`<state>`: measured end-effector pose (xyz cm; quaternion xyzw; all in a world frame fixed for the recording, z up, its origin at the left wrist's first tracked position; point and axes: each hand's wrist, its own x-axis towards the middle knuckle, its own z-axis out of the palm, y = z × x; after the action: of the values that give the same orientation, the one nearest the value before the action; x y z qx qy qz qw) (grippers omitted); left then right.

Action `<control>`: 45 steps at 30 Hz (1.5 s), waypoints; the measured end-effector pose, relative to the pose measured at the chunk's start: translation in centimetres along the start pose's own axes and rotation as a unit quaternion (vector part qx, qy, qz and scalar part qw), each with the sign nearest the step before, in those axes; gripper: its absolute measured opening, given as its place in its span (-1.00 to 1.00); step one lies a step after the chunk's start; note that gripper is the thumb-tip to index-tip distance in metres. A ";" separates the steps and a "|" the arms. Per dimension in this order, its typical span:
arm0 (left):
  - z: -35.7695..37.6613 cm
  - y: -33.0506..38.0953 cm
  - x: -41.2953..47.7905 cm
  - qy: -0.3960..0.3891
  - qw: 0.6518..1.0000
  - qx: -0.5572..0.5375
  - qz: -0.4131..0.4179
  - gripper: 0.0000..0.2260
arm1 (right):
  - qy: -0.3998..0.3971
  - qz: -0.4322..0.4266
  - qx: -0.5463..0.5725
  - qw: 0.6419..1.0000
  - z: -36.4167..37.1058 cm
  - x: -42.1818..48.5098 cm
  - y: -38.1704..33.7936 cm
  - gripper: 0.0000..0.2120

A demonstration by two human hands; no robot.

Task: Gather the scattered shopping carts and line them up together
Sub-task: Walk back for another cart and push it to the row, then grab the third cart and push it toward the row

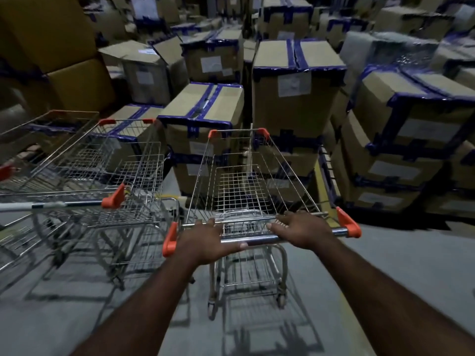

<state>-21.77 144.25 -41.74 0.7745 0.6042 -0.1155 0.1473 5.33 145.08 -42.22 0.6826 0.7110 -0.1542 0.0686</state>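
A wire shopping cart (246,183) with orange corner caps stands straight ahead of me on the grey floor. Both my hands rest on its chrome handle bar (259,237): my left hand (205,237) wraps the bar's left part, my right hand (300,228) lies over its right part. To the left stands a second cart (110,163) of the same kind, its orange handle end close to my cart's left side. A third cart (43,132) sits farther left, partly cut off by the frame edge. All baskets look empty.
Stacks of cardboard boxes (293,91) sealed with blue tape rise right in front of the carts and spread to the right (401,140). A large yellow block (59,47) fills the upper left. A yellow floor line (321,186) runs along the right stacks. Grey floor (385,265) lies behind.
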 end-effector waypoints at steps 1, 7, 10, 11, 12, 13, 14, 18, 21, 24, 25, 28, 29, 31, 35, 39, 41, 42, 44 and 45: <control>0.0 0.1 0.3 -0.001 1.000 0.002 -0.004 0.12 | 0.000 -0.002 0.000 1.000 -0.1 0.4 0.2 -0.05; -0.8 1.0 1.3 0.014 0.999 -0.019 -0.025 0.11 | 0.010 -0.017 0.001 1.000 -0.6 2.4 1.3 -0.14; -1.1 1.8 1.4 0.012 0.999 -0.020 -0.046 0.07 | 0.054 -0.023 -0.029 0.998 -1.0 2.3 1.4 -0.23; -1.1 2.2 1.4 0.014 0.998 -0.019 -0.059 0.07 | 0.066 -0.026 -0.042 0.997 -1.1 2.2 1.3 -0.27; -1.1 2.4 1.4 0.016 0.997 -0.019 -0.072 0.07 | 0.071 -0.031 -0.052 0.996 -1.2 1.9 1.1 -0.30; -1.1 2.7 1.4 0.018 0.996 -0.019 -0.082 0.06 | 0.069 -0.037 -0.056 0.995 -1.3 1.6 1.0 -0.33; -1.1 2.8 1.4 0.015 0.996 -0.019 -0.088 0.04 | 0.060 -0.046 -0.052 0.996 -1.2 1.4 0.9 -0.35; -1.4 3.4 0.4 0.026 0.994 -0.001 -0.102 -0.13 | 0.011 -0.085 -0.020 0.996 -1.6 0.1 0.7 -0.33; -2.8 4.3 -0.9 0.070 0.992 0.022 -0.102 -0.21 | 0.038 -0.115 -0.026 0.992 -2.7 -0.4 0.1 -0.30; -4.7 5.1 -2.2 0.106 0.989 0.024 -0.098 -0.22 | 0.070 -0.147 -0.011 0.987 -4.0 -1.2 -0.8 -0.30; -5.1 5.3 -2.7 0.117 0.988 0.021 -0.100 -0.22 | 0.075 -0.157 -0.008 0.985 -4.5 -1.5 -1.1 -0.31; -5.8 5.9 -4.4 0.134 0.985 0.012 -0.109 -0.19 | 0.084 -0.189 -0.011 0.978 -5.8 -2.7 -2.0 -0.30; -6.0 6.0 -5.0 0.138 0.984 0.014 -0.112 -0.19 | 0.088 -0.201 -0.015 0.976 -6.2 -3.2 -2.4 -0.30; -6.2 6.4 -6.3 0.152 0.981 0.015 -0.115 -0.17 | 0.097 -0.225 -0.019 0.969 -7.0 -4.0 -3.1 -0.29; -6.3 7.2 -9.6 0.173 0.976 0.012 -0.135 -0.19 | 0.108 -0.275 -0.015 0.955 -7.6 -5.6 -5.0 -0.30; -5.3 7.3 -14.0 0.188 0.966 0.007 -0.180 -0.19 | 0.107 -0.337 -0.018 0.935 -7.6 -8.2 -7.8 -0.29; -4.4 6.7 -16.9 0.194 0.958 0.002 -0.211 -0.20 | 0.104 -0.373 -0.022 0.922 -7.6 -10.0 -9.8 -0.28; -4.0 6.3 -18.4 0.195 0.954 0.004 -0.229 -0.20 | 0.102 -0.393 -0.023 0.914 -7.6 -10.9 -11.0 -0.27; -3.4 5.3 -21.9 0.193 0.944 0.011 -0.268 -0.19 | 0.096 -0.431 -0.029 0.897 -7.7 -13.0 -13.7 -0.27; -3.2 4.9 -23.8 0.195 0.937 0.009 -0.288 -0.19 | 0.096 -0.451 -0.033 0.887 -7.8 -14.2 -15.1 -0.27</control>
<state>-22.84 122.88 -29.82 0.5759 0.8173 -0.0052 -0.0202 -7.93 133.78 -28.60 0.2968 0.9502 -0.0786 -0.0540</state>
